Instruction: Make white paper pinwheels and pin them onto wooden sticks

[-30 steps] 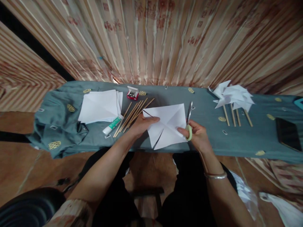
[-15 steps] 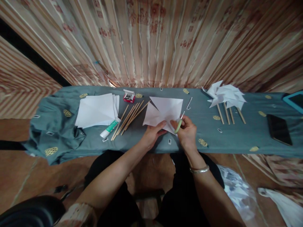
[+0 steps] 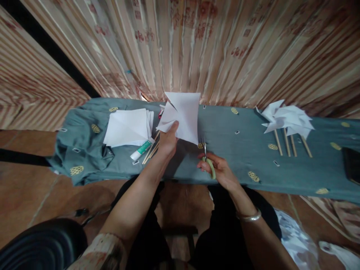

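Note:
A white sheet of paper with slits cut in from its corners is pinched in my left hand, thumb on top, raised off the table. My right hand grips scissors with pale green handles; their blades point away from me, apart from the paper. Left of the held sheet lies a stack of white paper, with a green and white glue tube at its front corner. Wooden sticks are partly hidden behind my left hand and the sheet.
Several white paper pinwheels on sticks lie at the right. A dark phone is near the right edge. The red box is mostly covered by the sheet. A patterned curtain hangs behind the cloth-covered table.
My left hand has lifted and turned the paper, moving it left and up. My right hand has let go of the paper and drawn the scissors away. The view has shifted left.

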Demonstrator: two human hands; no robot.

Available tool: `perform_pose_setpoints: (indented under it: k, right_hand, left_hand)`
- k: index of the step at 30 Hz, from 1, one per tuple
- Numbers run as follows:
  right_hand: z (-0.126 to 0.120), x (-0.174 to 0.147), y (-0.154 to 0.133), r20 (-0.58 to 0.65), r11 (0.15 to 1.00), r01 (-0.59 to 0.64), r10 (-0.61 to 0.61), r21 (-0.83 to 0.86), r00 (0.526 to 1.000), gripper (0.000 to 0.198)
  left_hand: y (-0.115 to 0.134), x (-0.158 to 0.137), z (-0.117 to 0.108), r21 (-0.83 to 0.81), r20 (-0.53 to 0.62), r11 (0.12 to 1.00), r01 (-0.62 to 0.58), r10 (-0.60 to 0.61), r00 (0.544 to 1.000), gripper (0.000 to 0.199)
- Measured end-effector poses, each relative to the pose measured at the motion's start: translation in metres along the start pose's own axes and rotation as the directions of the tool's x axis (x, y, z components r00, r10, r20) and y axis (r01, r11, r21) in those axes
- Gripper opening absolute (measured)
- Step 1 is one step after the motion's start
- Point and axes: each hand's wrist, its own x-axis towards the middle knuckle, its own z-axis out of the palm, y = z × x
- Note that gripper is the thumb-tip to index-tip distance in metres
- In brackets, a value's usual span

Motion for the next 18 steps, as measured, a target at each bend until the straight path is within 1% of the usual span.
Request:
perform_pose_setpoints:
  k: [2, 4, 8, 13, 18]
  right_hand:
    - [0.001, -0.002, -0.002, 0.097, 0.998, -0.045, 0.041, 0.034, 0.994, 0.054]
    - [0.003, -0.003, -0.005, 0.130, 0.996, -0.072, 0.066, 0.047, 0.989, 0.054]
    - [0.003, -0.002, -0.005, 0.113, 0.994, -0.097, 0.092, 0.042, 0.989, 0.054]
    - [0.002, 0.000, -0.004, 0.107, 0.990, -0.111, 0.102, 0.081, 0.989, 0.050]
    - [0.004, 0.001, -0.010, 0.103, 0.979, -0.128, 0.112, 0.158, 0.988, 0.052]
  left_hand:
    - [0.004, 0.002, 0.001, 0.013, 0.000, 1.000, 0.006, -0.006, 1.000, 0.032]
    - [0.003, 0.002, 0.001, 0.033, -0.007, 0.999, -0.002, 0.002, 1.000, 0.036]
    - [-0.002, 0.001, 0.000, 0.093, -0.004, 0.995, -0.035, 0.035, 0.999, 0.045]
    - [-0.009, -0.001, -0.004, 0.169, 0.010, 0.985, -0.021, 0.020, 1.000, 0.042]
    - [-0.012, -0.001, -0.005, 0.213, -0.024, 0.977, -0.001, 0.006, 1.000, 0.038]
